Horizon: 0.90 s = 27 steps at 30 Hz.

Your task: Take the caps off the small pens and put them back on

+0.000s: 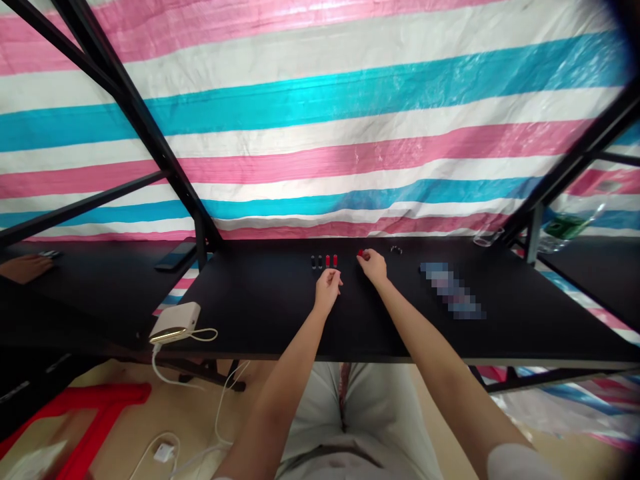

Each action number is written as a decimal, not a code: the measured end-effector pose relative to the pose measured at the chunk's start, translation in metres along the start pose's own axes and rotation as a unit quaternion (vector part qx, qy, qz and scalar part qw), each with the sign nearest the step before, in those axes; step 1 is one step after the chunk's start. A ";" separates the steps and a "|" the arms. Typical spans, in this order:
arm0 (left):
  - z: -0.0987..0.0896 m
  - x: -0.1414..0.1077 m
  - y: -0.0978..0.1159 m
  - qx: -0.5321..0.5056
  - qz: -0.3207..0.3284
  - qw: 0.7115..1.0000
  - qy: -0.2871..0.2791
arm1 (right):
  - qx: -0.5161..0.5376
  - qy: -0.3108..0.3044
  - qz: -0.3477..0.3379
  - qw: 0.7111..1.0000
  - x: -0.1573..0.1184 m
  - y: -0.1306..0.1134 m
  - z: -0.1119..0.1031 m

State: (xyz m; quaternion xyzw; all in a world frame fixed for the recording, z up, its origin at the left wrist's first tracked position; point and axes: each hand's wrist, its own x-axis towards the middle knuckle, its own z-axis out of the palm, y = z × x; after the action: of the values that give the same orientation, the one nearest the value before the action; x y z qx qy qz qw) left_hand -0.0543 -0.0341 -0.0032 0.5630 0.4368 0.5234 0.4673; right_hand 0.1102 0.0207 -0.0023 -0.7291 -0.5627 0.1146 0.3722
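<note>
A sheet of plastic tarpaulin (320, 107) striped in pink, white and blue hangs behind a black tabletop (250, 320) flanked by black metal frame bars (150, 137). Near the far edge, left of the middle, two black cylinders (317, 263) and two red cylinders (331, 261) stand in a short row. The person's left hand (328, 288) is just in front of the red pair, its fingers curled in; whether it grips anything cannot be told. The right hand (374, 265), to the right of the row, pinches a small red piece (361, 253) at its fingertips. Beyond it lies a dark, curved cluster (396, 250), too small to identify. A pixelated item (453, 291) lies further right, and a white box (176, 321) with a cable sits at the left front.
</note>
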 end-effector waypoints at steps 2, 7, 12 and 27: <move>0.000 0.000 -0.001 0.004 0.002 1.000 -0.007 | -0.016 -0.020 0.011 1.000 0.012 0.004 0.000; 0.000 0.002 -0.004 0.010 0.001 1.000 -0.014 | -0.044 -0.039 0.043 0.997 0.031 0.012 0.005; 0.000 0.002 -0.003 0.014 -0.005 1.000 -0.014 | -0.058 -0.044 0.026 0.997 0.040 0.016 0.008; 0.000 0.001 -0.002 0.037 -0.011 0.999 -0.023 | -0.079 -0.081 0.002 0.994 0.051 0.022 0.010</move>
State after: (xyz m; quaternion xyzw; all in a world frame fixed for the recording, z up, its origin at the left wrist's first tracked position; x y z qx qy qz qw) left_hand -0.0544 -0.0327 -0.0052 0.5872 0.4513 0.4884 0.4616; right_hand 0.1376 0.0691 -0.0115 -0.7459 -0.5967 0.1295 0.2662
